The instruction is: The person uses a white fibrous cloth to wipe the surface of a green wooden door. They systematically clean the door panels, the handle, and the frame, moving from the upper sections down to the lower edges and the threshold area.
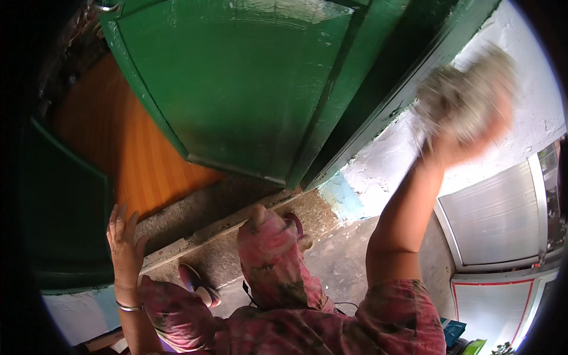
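My right hand (pixel 458 145) is raised at the upper right with a crumpled greyish cloth (pixel 452 94) in its grip. Both are smeared by motion, so the separate fingers barely show. The cloth is in front of the white wall (pixel 376 168), close to the green door frame (pixel 393 106); whether it touches either I cannot tell. At lower left, my left hand (pixel 124 239) holds nothing, its fingers stretched and apart. It is near the edge of a dark green door leaf (pixel 65 207). Between my hands stands a larger green door panel (pixel 231 89), glossy in places.
A worn concrete threshold (pixel 201 228) runs below the door, with my feet beside it on the grey floor (pixel 349 260). Beyond the doorway lies an orange-brown striped floor (pixel 148 160). Pale framed panels (pixel 497 216) stand at the right.
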Available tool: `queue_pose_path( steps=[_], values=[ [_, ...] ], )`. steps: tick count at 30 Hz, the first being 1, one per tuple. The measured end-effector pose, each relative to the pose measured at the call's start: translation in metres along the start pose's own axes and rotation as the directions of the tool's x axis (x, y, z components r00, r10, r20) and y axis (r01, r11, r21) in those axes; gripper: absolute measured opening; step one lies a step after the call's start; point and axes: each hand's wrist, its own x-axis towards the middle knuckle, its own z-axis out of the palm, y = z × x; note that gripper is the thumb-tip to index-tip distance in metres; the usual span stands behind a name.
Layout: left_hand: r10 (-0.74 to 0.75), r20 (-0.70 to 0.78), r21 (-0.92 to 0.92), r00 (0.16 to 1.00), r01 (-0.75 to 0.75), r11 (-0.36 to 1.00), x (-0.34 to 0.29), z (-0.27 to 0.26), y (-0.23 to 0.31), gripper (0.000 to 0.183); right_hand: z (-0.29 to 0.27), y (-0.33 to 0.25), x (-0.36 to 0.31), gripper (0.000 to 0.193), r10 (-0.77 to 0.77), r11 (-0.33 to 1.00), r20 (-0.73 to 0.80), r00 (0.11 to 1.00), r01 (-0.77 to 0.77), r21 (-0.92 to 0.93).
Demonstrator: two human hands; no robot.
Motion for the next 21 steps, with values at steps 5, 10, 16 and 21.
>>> queue_pose_path(
  steps=[5,10,16,21],
  values=[
    [-0.010,0.096,-0.106,0.995,0.020,0.994,-0.009,0.028,0.003,0.054,0.066,-0.006,-0.063,0.056,0.125,0.992,-0.077,0.989,-0.124,0.008],
    [0.001,0.204,-0.094,0.979,0.019,0.995,-0.020,0.046,-0.002,0.056,0.067,-0.027,-0.166,0.056,0.442,0.896,0.014,0.897,-0.442,0.041],
    [0.013,0.252,-0.111,0.968,0.016,0.994,-0.026,0.048,-0.008,0.057,0.067,-0.063,-0.286,0.057,0.774,0.623,0.123,0.621,-0.782,0.026],
    [0.022,0.287,-0.127,0.958,0.015,0.992,-0.026,0.053,-0.015,0.057,0.060,-0.053,-0.276,0.053,0.880,0.406,0.155,0.448,-0.881,0.241]
  ],
)
